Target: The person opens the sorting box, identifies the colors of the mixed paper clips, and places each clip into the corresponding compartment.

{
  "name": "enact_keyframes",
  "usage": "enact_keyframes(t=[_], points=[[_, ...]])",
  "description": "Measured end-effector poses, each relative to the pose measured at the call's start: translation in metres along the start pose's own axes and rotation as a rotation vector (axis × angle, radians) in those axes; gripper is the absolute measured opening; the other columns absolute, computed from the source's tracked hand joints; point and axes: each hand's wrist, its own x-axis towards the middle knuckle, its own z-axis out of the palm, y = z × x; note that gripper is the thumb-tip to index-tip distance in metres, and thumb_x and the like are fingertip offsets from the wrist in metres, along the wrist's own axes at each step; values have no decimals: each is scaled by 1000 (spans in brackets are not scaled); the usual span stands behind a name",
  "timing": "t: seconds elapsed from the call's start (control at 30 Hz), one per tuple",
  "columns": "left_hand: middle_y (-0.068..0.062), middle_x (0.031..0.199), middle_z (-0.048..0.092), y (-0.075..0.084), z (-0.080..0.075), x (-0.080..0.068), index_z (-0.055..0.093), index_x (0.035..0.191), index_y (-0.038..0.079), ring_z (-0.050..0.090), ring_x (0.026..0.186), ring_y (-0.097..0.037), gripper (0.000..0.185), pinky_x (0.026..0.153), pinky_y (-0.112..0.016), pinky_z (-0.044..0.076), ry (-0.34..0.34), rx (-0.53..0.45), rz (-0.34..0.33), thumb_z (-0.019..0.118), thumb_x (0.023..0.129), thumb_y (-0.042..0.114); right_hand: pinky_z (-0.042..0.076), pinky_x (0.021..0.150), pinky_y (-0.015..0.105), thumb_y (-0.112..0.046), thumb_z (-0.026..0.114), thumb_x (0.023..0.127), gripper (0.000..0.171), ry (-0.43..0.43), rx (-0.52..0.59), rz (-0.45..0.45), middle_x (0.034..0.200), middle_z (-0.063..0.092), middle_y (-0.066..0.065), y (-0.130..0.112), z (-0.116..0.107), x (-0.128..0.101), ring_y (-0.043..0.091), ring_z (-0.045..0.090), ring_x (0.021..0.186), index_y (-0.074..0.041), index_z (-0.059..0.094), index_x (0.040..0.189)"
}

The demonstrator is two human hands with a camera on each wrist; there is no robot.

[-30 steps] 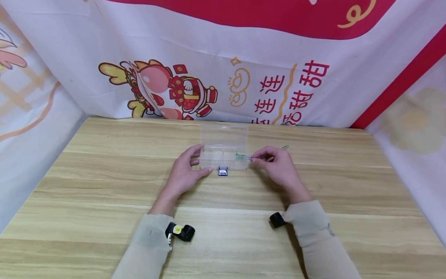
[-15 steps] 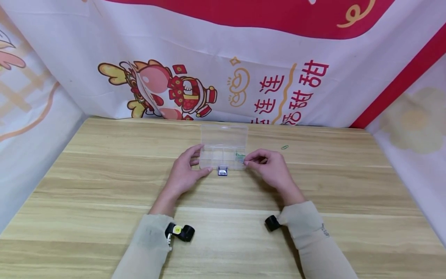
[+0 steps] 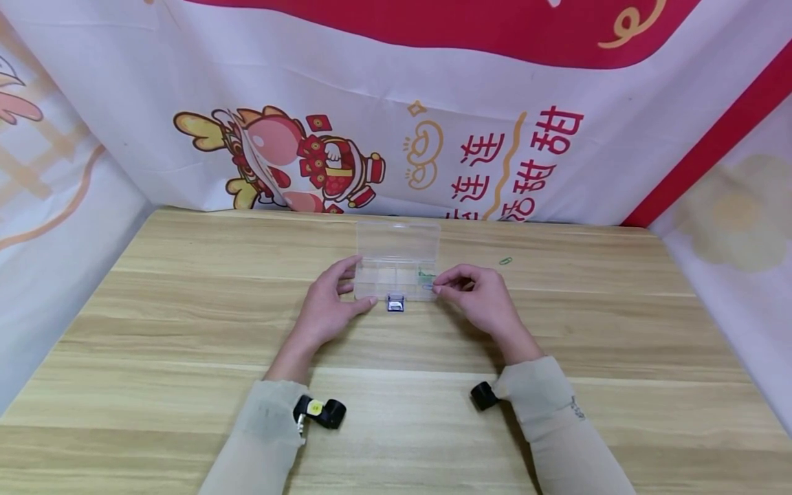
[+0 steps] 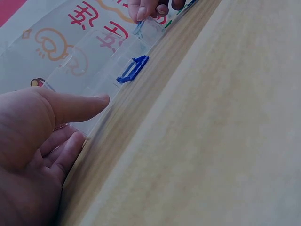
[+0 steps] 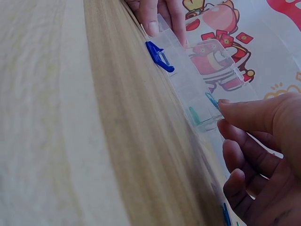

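- The wooden table [image 3: 185, 330] fills the lower part of the head view, and a printed cloth [image 3: 495, 103] hangs behind it.
- A clear plastic box [image 3: 399, 271] stands open near the middle of the table, its lid lying flat behind it and its blue latch [image 3: 396, 303] on the near side.
- The left hand [image 3: 326, 308] holds the left end of the box, thumb on the near wall and fingers curled at the far side.
- The right hand [image 3: 485, 299] is at the right end compartment, thumb and forefinger pressed together; what they pinch I cannot tell.
- A green paper clip [image 3: 505, 261] lies on the table, right of the box and apart from it.
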Motion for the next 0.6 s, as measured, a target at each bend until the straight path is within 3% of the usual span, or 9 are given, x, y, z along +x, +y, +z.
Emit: enact_keyframes(t=[0.6], points=[[-19, 153, 57, 1, 0, 0, 48, 162, 19, 61, 138, -41, 81, 121, -51, 52, 1, -4, -10, 86, 92, 12, 53, 72, 28, -19, 82, 96, 7, -4, 1, 2, 96, 77, 5, 1, 0, 0, 22, 62, 86, -16, 83, 103]])
